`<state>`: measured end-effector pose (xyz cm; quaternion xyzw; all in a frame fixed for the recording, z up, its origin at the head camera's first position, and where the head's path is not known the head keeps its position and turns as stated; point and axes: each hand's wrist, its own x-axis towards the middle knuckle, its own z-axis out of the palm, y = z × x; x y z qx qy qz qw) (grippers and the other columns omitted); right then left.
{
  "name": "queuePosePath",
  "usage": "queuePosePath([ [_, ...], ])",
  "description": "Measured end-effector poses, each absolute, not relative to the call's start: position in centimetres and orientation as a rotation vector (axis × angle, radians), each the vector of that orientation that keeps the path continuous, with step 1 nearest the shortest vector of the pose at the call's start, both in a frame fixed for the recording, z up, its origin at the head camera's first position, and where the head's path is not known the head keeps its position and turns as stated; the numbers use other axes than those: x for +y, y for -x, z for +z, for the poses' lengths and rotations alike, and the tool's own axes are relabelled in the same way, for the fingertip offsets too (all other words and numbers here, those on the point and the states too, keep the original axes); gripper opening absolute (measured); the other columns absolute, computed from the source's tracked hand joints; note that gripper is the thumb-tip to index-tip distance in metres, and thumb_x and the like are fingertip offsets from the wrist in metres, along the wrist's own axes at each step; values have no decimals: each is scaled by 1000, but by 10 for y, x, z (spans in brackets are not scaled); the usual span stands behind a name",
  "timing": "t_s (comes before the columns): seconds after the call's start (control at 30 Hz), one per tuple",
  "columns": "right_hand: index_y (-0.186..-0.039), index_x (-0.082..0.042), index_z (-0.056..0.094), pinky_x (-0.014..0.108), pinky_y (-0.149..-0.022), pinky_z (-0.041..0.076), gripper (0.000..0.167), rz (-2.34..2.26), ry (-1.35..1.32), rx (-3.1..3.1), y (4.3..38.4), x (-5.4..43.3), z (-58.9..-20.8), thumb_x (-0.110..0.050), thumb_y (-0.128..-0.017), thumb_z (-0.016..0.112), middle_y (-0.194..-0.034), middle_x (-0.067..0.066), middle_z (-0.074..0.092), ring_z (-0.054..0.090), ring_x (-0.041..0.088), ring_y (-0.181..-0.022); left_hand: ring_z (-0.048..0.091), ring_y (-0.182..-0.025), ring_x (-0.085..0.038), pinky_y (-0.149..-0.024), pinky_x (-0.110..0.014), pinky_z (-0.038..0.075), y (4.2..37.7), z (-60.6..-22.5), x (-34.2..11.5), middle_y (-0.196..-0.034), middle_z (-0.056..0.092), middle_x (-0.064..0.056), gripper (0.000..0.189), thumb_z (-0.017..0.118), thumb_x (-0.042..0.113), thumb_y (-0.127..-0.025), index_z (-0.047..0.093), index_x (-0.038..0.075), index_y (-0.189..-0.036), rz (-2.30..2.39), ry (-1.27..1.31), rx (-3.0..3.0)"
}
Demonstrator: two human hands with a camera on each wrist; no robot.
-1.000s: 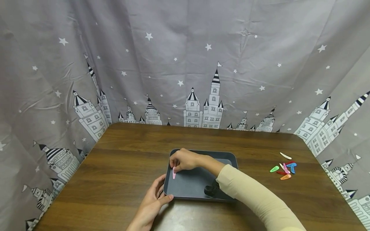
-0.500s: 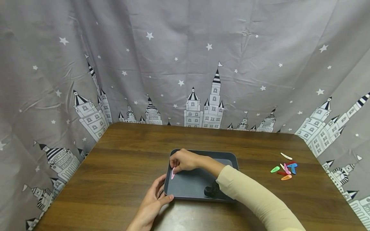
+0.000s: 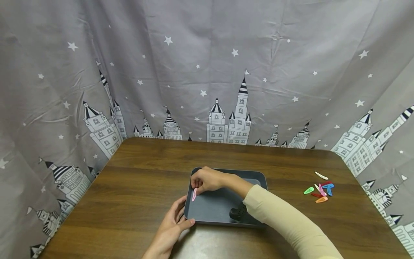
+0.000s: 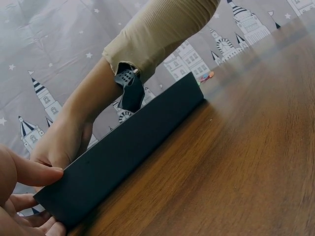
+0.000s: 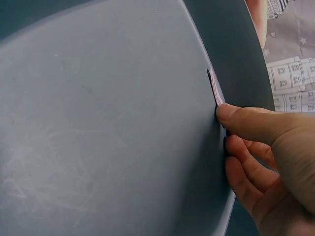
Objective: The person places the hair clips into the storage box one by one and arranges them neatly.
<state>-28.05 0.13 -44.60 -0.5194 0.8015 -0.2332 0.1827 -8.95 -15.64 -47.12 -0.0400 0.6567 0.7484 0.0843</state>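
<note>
In the head view a grey rectangular tray (image 3: 213,207) lies on the wooden table. My left hand (image 3: 170,223) grips its near left corner, thumb on the rim and fingers against the outer side. Inside the tray, along the left wall, my right hand (image 3: 208,179) pinches a pink snap hair clip (image 3: 194,195) by its far end. The right wrist view shows the hair clip (image 5: 214,88) standing on edge beside the tray wall, partly covered by the thumb (image 5: 241,119). In the left wrist view, the tray's wall (image 4: 128,147) hides the hair clip.
To the right of the tray lies a loose pile of hair clips, among them a green one (image 3: 308,190), an orange one (image 3: 321,199) and a blue one (image 3: 329,190). A white clip (image 3: 321,175) lies behind them. A grey castle-print curtain (image 3: 181,90) hangs behind the table.
The pink hair clip's near end has swung slightly left, toward the tray's left wall. Both hands stay nearly in place, and the tray has not moved.
</note>
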Motion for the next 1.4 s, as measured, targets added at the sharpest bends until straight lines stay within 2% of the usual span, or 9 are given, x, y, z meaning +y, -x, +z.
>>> queuePosePath([
  [1.13, -97, -5, 73, 19, -72, 54, 13, -651, 1471, 2294, 289, 23, -431, -7, -88, 83, -85, -9, 66, 62, 3, -78, 24, -150, -45, -122, -56, 21, 89, -473, -155, -160, 31, -29, 80, 68, -13, -87, 31, -2, -157, 2248, 120, 1987],
  [1.4, -96, -4, 73, 20, -72, 55, 12, -711, 1471, 2274, 290, 32, -429, -4, -88, 82, -84, -9, 67, 62, 3, -77, 23, -150, -46, -122, -55, 22, 90, -473, -155, -160, 29, -30, 80, 67, -15, -87, 29, -2, -157, 2253, 117, 1967],
])
